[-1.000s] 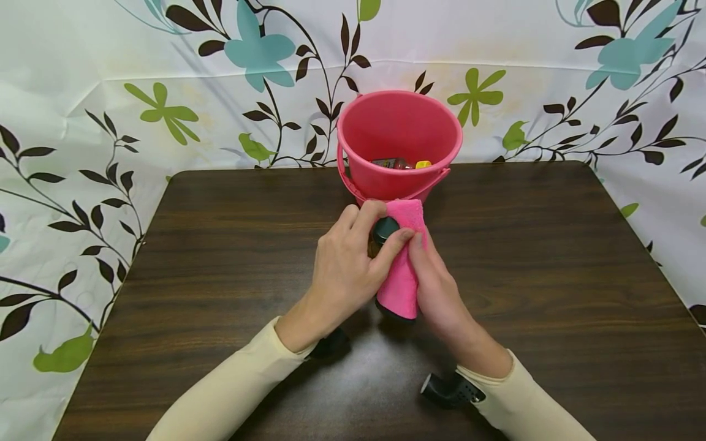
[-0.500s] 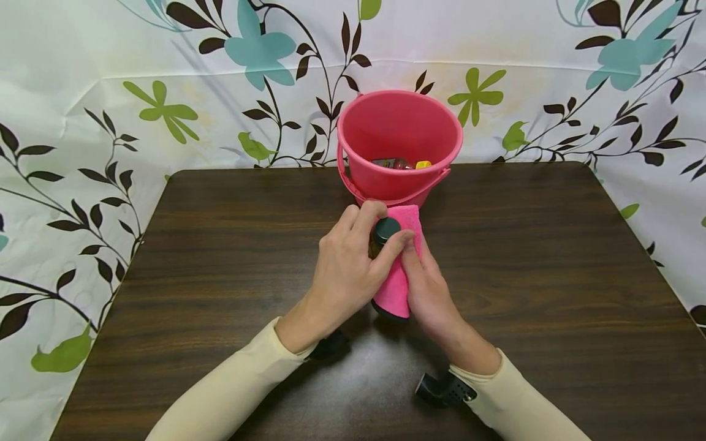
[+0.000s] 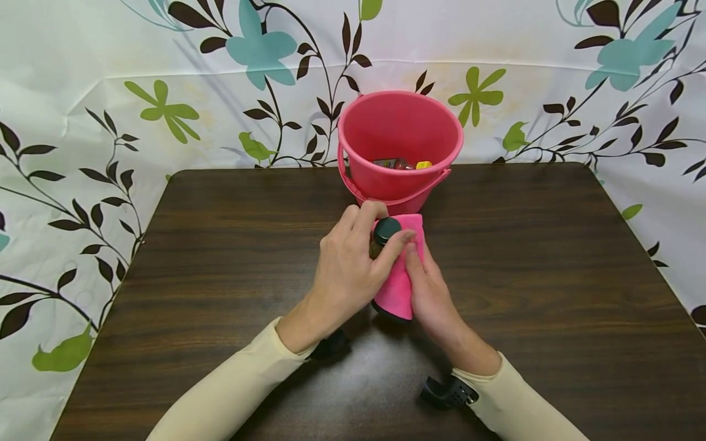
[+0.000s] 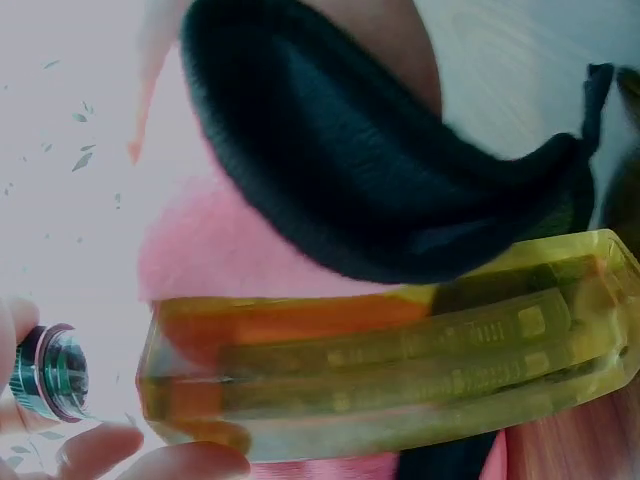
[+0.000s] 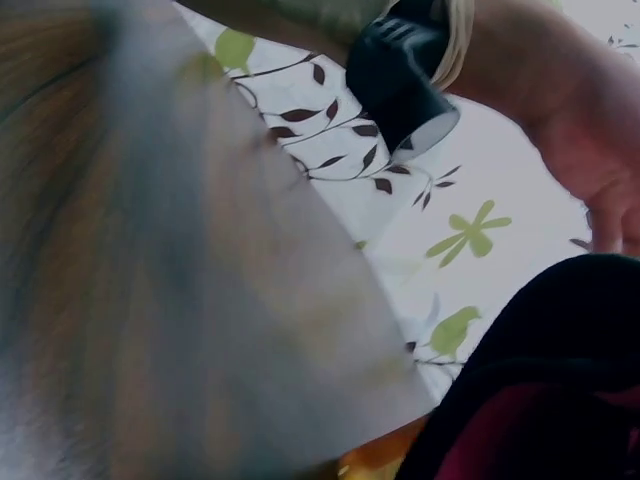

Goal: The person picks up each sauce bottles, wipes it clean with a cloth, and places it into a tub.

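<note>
My left hand grips a bottle near its dark green cap, fingers and thumb around the top. In the left wrist view the bottle is a long, see-through yellow body, with the cap between my fingers at the left edge. A bright pink cloth with black edging lies along the bottle's right side. My right hand holds this cloth against the bottle, thumb on top and the other fingers hidden behind. In the right wrist view the cloth's dark border covers the lower right corner.
A pink bucket stands at the table's back edge, just beyond my hands, with a few small things inside, one of them yellow. The brown wood-grain table spreads to both sides. A patterned white sheet hangs behind it.
My right hand and the pink cloth have slid a little toward me along the bottle, and the cloth's top edge sits lower. My left hand has stayed nearly still.
</note>
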The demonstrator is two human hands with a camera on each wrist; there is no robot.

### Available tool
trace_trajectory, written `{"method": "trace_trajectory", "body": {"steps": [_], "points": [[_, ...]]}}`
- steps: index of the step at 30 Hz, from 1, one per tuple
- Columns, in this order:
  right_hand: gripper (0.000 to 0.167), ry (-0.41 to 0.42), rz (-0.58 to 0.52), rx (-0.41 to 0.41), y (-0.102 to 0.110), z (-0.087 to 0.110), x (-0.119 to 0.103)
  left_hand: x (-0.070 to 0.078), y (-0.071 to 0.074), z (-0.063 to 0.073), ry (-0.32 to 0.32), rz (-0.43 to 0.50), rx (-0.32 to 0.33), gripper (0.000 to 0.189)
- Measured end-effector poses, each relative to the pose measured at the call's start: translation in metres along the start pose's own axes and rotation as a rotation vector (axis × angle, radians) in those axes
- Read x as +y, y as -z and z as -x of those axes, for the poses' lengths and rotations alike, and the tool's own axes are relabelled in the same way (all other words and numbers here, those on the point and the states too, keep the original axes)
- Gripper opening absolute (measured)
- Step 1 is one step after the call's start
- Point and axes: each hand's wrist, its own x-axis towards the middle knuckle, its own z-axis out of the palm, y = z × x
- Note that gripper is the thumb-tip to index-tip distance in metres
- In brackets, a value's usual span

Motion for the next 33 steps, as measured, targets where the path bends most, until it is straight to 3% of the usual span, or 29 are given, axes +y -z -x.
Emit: {"method": "trace_trajectory", "body": {"steps": [6, 22, 26, 33], "points": [[0.049, -0.125, 0.011, 0.020, 0.005, -0.004, 0.019, 0.000, 0.000, 0.000, -0.008, 0.012, -0.004, 0.036], [0.042, -0.134, 0.250, 0.057, 0.014, -0.013, 0.034, 0.002, -0.001, -0.001, 0.000, -0.017, -0.006, 0.036], [0.044, -0.178, 0.188, 0.051, 0.014, -0.013, 0.032, 0.002, -0.001, -0.002, -0.009, -0.021, 0.003, 0.036], [0.056, -0.205, -0.039, -0.053, 0.012, -0.010, 0.013, 0.002, -0.001, -0.003, -0.018, -0.022, 0.005, 0.035]]}}
